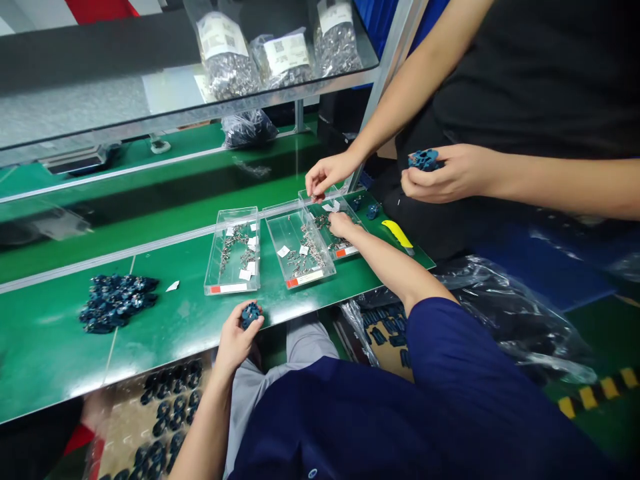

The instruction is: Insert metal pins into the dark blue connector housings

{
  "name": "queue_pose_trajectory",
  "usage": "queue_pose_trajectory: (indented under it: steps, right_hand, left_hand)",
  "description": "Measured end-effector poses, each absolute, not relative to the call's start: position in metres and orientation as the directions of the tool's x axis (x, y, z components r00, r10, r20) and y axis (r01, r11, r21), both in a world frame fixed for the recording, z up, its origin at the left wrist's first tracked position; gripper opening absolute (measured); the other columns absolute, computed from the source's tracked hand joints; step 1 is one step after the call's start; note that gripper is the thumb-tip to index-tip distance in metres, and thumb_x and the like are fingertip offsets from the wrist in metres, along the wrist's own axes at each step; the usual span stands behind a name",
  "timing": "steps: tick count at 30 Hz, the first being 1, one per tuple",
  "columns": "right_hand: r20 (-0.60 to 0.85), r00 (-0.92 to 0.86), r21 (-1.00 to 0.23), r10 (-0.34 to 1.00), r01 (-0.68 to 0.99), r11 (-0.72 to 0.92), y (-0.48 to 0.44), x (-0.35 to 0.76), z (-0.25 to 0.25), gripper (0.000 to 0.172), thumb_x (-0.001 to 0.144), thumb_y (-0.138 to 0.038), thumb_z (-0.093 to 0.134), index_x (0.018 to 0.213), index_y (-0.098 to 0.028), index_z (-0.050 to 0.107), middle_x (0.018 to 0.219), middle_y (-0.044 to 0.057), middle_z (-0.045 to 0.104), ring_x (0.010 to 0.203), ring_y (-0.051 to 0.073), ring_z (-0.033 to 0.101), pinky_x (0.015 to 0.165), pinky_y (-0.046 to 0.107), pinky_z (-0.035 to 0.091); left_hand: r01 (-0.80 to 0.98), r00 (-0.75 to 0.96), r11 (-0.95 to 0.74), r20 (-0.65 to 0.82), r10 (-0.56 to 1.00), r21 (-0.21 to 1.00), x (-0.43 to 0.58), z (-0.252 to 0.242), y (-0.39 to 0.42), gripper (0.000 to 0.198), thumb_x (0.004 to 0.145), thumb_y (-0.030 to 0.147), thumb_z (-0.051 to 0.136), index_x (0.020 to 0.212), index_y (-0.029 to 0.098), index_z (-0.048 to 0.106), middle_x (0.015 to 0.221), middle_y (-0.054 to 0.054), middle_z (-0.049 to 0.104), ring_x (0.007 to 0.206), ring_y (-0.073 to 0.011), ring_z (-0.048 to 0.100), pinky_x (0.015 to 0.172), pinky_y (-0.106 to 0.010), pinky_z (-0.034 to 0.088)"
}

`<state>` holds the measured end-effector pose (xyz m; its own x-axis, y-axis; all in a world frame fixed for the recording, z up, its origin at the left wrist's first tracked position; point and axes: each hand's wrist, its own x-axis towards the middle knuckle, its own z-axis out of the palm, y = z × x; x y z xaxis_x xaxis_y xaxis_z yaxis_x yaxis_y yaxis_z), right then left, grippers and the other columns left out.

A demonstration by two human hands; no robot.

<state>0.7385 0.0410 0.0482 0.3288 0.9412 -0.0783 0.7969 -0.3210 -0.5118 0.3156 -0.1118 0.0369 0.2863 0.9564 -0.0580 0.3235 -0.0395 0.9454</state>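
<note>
The person's left hand (237, 340) rises at the near edge of the glossy green surface (60, 353), its fingers (233, 333) curled firmly around a knobbly dark blue moulded part (251, 315). The right hand (343, 227), coming out of a navy sleeve (430, 347), reaches over the clear acrylic trays, with its fingers bunched low beside the rim of one tray (305, 279); I can't tell whether they are holding anything. That tray holds a tangle of small silver metal clips (307, 250) among scraps of white paper. A matching tray (233, 288) stands just to its left, and a third (345, 252) sits directly behind it. Farther along the surface lies a loose heap of dark blue parts (117, 303), while a yellow utility knife (397, 235) rests near the far corner. Across the surface, a co-worker in a black top (525, 80) grips a similar blue part (424, 160) in one hand. Bulging plastic bags of silvery metal pieces (225, 57) sit on a glass shelf (100, 100) overhead, and more blue parts fill a cardboard tray (123, 427) below the near edge.
</note>
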Motion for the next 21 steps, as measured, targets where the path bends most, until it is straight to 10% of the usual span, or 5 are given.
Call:
queue_pose_trajectory:
  steps: [7,12,21]
  right_hand:
    - [-0.078,0.347,-0.616,0.935,0.72,-0.319,-0.001,0.729,0.072,0.016,0.084,-0.014,0.062,0.097,-0.011,0.071,0.087,0.011,0.072,0.078,0.015,0.063,0.074,0.025,0.05]
    - [-0.107,0.263,-0.972,0.959,0.176,-0.156,-0.065,0.674,0.089,0.02,0.077,-0.025,0.07,0.092,-0.011,0.07,0.072,0.004,0.067,0.057,0.009,0.053,0.052,0.021,0.043]
    - [-0.206,-0.166,-0.904,0.964,-0.346,-0.252,-0.153,0.504,0.081,0.034,0.061,-0.038,0.086,0.081,-0.015,0.07,0.065,-0.002,0.058,0.055,0.007,0.048,0.049,0.02,0.033]
  left_hand:
    - [0.25,0.32,0.006,-0.088,0.943,0.968,0.321,0.038,-0.118,0.054,0.078,0.045,0.072,0.122,0.017,0.06,0.109,-0.011,0.073,0.103,-0.0246,0.069,0.099,-0.042,0.051]
    - [0.014,0.315,0.119,-0.117,0.942,0.993,0.33,0.053,-0.124,0.057,0.077,0.044,0.073,0.124,0.018,0.053,0.11,-0.012,0.071,0.102,-0.0246,0.07,0.081,-0.037,0.057]
    - [-0.351,0.245,0.256,-0.175,0.953,0.901,0.34,0.08,-0.143,0.04,0.066,0.034,0.084,0.09,0.017,0.057,0.073,0.003,0.062,0.061,-0.011,0.063,0.061,-0.025,0.055]
